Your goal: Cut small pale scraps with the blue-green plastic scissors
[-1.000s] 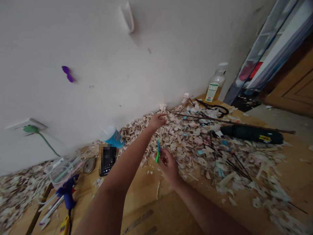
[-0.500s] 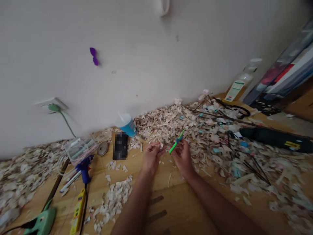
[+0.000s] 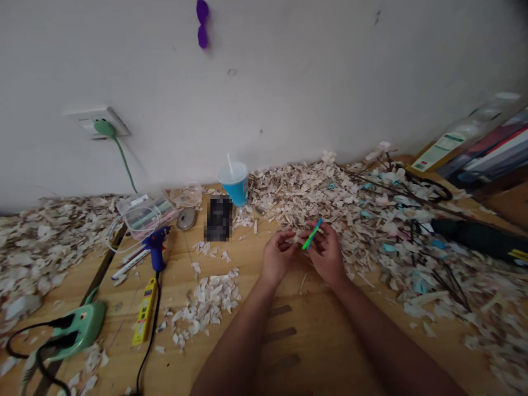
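My right hand is closed around a slim bright green and blue stick-like tool, which slants up to the right across the fingers. Its exact kind is too small to tell. Close beside it, my left hand has its fingers curled in a pinch, the tips almost meeting those of the right. Whatever the left fingers hold is hidden. Both hands hover over the wooden table, just in front of a broad heap of pale, thin, petal-like flakes.
A blue cup stands behind a dark pixelated object. Left lie a blue glue gun, a clear box, a yellow packet and a green power strip. Thin brown stems, a dark umbrella-like bundle and a bottle are right.
The camera view has tilted down and shifted left, so everything sits further right in the picture. My hands have drawn closer together, and the green tool stands a little steeper.
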`<state>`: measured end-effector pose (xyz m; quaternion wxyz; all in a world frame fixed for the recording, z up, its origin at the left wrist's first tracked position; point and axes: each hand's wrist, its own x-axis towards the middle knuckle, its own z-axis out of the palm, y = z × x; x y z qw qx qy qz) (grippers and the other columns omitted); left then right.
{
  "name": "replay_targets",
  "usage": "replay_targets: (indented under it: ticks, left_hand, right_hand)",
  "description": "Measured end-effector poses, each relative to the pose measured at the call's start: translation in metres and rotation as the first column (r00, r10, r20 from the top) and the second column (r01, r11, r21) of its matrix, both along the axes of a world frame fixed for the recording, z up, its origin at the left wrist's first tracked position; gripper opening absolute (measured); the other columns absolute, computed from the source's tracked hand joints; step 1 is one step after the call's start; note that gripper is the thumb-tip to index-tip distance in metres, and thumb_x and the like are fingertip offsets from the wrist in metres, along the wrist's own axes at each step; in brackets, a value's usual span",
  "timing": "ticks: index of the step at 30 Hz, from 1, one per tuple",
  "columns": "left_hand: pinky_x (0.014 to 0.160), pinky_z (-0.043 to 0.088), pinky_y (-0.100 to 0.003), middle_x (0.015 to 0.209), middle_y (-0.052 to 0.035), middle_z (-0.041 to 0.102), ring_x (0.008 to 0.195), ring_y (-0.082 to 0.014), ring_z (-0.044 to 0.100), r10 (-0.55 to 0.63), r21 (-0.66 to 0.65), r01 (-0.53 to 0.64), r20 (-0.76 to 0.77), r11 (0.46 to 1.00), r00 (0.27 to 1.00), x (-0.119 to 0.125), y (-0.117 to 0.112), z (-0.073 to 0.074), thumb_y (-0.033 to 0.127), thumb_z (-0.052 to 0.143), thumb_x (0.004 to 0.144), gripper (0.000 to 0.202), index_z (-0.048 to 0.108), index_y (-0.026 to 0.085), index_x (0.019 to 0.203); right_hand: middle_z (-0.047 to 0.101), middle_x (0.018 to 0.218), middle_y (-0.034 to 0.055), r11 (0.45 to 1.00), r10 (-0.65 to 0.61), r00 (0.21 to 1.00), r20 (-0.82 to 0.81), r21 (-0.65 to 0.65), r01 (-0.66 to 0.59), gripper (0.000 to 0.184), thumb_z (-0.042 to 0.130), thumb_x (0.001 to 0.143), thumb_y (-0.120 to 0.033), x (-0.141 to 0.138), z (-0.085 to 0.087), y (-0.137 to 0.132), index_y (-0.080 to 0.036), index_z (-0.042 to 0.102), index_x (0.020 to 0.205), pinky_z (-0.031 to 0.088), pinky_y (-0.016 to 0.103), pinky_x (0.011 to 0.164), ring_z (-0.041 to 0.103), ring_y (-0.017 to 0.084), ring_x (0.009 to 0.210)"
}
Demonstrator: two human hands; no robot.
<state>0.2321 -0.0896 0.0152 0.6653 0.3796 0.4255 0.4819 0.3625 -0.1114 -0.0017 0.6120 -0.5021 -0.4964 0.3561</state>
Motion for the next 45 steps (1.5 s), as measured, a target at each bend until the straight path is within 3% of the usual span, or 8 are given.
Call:
replay_targets:
  ticks: [9, 15, 20, 22, 26, 30, 37, 45]
  left_hand:
    - [0.074, 0.054, -0.030, 0.095, -0.0066, 0.074, 0.078, -0.0171, 0.068, -0.200, -0.084, 0.218, 0.180, 0.972, 0.963, -0.008, 0.002, 0.004, 0.043, 0.082, 0.062, 0.037, 0.073, 0.020, 0.090]
    - [0.071, 0.055, -0.030, 0.085, -0.0058, 0.074, 0.070, -0.0173, 0.070, -0.193, -0.190, 0.243, 0.249, 0.951, 0.949, -0.009, 0.000, 0.006, 0.040, 0.086, 0.058, 0.040, 0.071, 0.018, 0.087]
    - [0.073, 0.054, -0.029, 0.081, -0.0049, 0.073, 0.072, -0.0161, 0.070, -0.126, -0.190, 0.180, 0.269, 0.965, 0.955, -0.011, 0.001, 0.004, 0.032, 0.086, 0.058, 0.040, 0.071, 0.017, 0.092]
    - [0.074, 0.053, -0.027, 0.081, -0.0043, 0.073, 0.073, -0.0147, 0.069, -0.048, -0.205, 0.111, 0.293, 0.972, 0.955, -0.013, 0.002, 0.004, 0.030, 0.088, 0.056, 0.042, 0.071, 0.017, 0.092]
    - [0.074, 0.052, -0.025, 0.080, -0.0019, 0.072, 0.070, -0.0112, 0.067, 0.096, -0.233, -0.012, 0.354, 0.972, 0.930, -0.018, 0.006, 0.004, 0.028, 0.089, 0.052, 0.040, 0.070, 0.016, 0.085]
    - [0.076, 0.050, -0.024, 0.078, -0.0002, 0.070, 0.073, -0.0105, 0.065, 0.265, -0.242, -0.182, 0.374, 0.953, 0.889, -0.019, 0.010, 0.002, 0.024, 0.088, 0.052, 0.033, 0.066, 0.016, 0.076]
    - [0.073, 0.045, -0.021, 0.072, 0.0047, 0.064, 0.068, -0.0071, 0.061, 0.357, -0.205, -0.300, 0.374, 0.932, 0.856, -0.015, 0.012, -0.004, 0.025, 0.083, 0.056, 0.031, 0.060, 0.019, 0.077]
    - [0.068, 0.044, -0.022, 0.074, 0.0024, 0.065, 0.066, -0.0083, 0.059, 0.380, -0.206, -0.324, 0.383, 0.924, 0.842, -0.013, 0.012, 0.001, 0.020, 0.084, 0.052, 0.031, 0.063, 0.018, 0.076]
  right_hand:
    - [0.055, 0.133, 0.0105, 1.000, -0.017, 1.000, 0.006, -0.022, 0.017, 0.052, 0.068, 0.080, -0.028, 0.004, 0.002, -0.006, -0.031, 0.044, 0.126, 0.060, 0.035, 0.076, 0.067, 0.020, 0.099]
    - [0.060, 0.129, 0.0099, 0.998, -0.053, 0.998, 0.023, -0.020, 0.053, 0.042, 0.067, 0.081, -0.031, 0.004, 0.013, -0.005, -0.029, 0.050, 0.119, 0.060, 0.036, 0.077, 0.068, 0.019, 0.093]
    - [0.061, 0.125, 0.0102, 0.995, -0.097, 0.984, 0.149, 0.052, 0.090, 0.041, 0.062, 0.084, -0.031, 0.010, 0.005, -0.005, -0.028, 0.049, 0.123, 0.058, 0.040, 0.080, 0.067, 0.020, 0.093]
    - [0.062, 0.120, 0.0105, 0.988, -0.134, 0.933, 0.335, 0.117, 0.100, 0.039, 0.058, 0.086, -0.030, 0.016, 0.000, -0.005, -0.026, 0.050, 0.125, 0.055, 0.044, 0.085, 0.064, 0.022, 0.095]
    - [0.060, 0.119, 0.0129, 0.961, -0.228, 0.679, 0.698, 0.274, 0.040, 0.046, 0.060, 0.084, -0.029, 0.027, -0.001, -0.005, -0.024, 0.050, 0.128, 0.046, 0.051, 0.096, 0.056, 0.029, 0.109]
    - [0.057, 0.122, 0.0164, 0.979, -0.154, 0.491, 0.857, 0.201, -0.043, 0.056, 0.060, 0.082, -0.030, 0.024, 0.000, -0.006, -0.019, 0.044, 0.134, 0.044, 0.053, 0.096, 0.051, 0.033, 0.115]
    - [0.062, 0.112, 0.0143, 0.995, 0.008, 0.411, 0.912, 0.032, -0.091, 0.045, 0.060, 0.078, -0.033, 0.007, -0.002, -0.012, -0.019, 0.050, 0.119, 0.046, 0.048, 0.087, 0.056, 0.032, 0.102]
    - [0.064, 0.095, 0.0096, 0.999, 0.017, 0.325, 0.946, 0.000, -0.051, 0.029, 0.062, 0.078, -0.036, 0.004, 0.003, -0.012, -0.021, 0.054, 0.102, 0.043, 0.042, 0.082, 0.056, 0.030, 0.093]
